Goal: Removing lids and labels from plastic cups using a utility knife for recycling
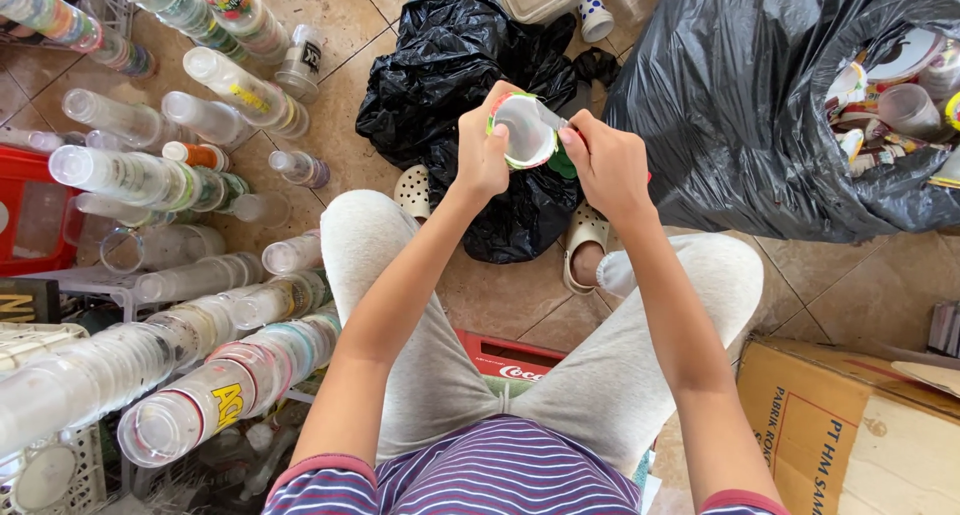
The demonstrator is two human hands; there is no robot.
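Both hands are raised in front of my knees over a crumpled black plastic bag [445, 60]. My left hand [482, 153] grips the rim of a clear plastic cup [522, 130] with a red and green edge, its mouth turned toward me. My right hand [606, 165] holds the cup's other side, and a thin blade-like tool [549, 115] lies across the rim from its fingers. I sit with grey trousers [440, 375] and pale clogs [583, 233] on a tiled floor.
Long stacks of nested clear cups [215, 380] lie to my left, some on a red crate [25, 210]. A big black sack [740, 105] full of used cups stands at right. A cardboard box [850, 430] sits at lower right, a red crate [505, 355] under me.
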